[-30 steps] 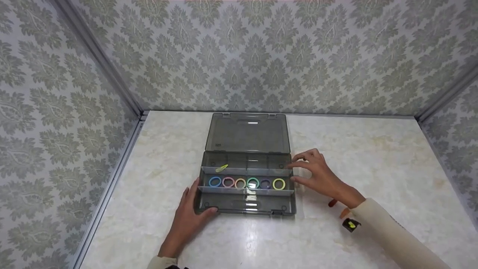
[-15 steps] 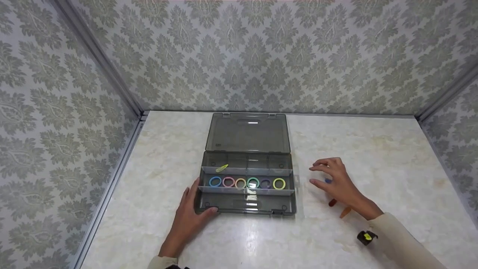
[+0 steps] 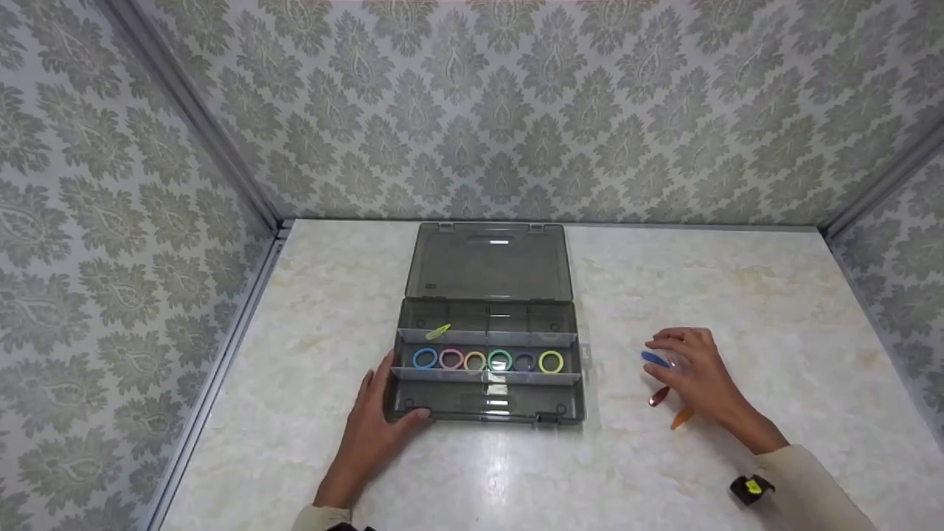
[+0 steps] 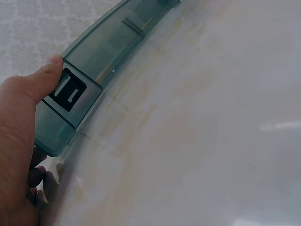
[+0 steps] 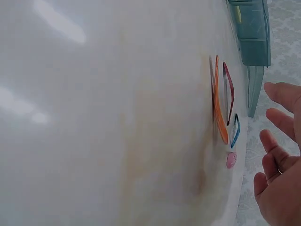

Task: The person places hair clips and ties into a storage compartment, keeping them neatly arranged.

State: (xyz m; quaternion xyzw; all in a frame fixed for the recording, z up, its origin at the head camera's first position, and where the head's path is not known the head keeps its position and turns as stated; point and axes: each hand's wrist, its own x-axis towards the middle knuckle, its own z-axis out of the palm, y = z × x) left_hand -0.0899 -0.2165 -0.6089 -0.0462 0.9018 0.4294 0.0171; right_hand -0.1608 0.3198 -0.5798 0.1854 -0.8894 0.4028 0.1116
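- A smoky grey see-through plastic organiser box (image 3: pixel 490 361) lies open on the pale marbled bench (image 3: pixel 737 295), its flat lid (image 3: pixel 492 262) folded back away from the person.
- Its middle row holds six small coloured rings (image 3: pixel 487 361) side by side: blue, pink, orange, green, purple, yellow. A small yellow-green clip (image 3: pixel 438 332) lies in the far row, toward the box's left end.
- The left hand (image 3: pixel 374 428) rests against the box's near left corner, fingers fairly straight along the left wall and thumb pressed on the front face; the left wrist view shows the thumb tip beside a dark latch (image 4: pixel 68 89).
- The right hand (image 3: pixel 700 380) is to the right of the box, apart from it, fingers loosely spread and gripping nothing, just over small clips on the bench: a blue one (image 3: pixel 654 358), a dark red one (image 3: pixel 658 396) and an orange one (image 3: pixel 681 417).
- The right wrist view also shows a small pink piece (image 5: pixel 231 159) near those clips.
- I can read no writing on anything.
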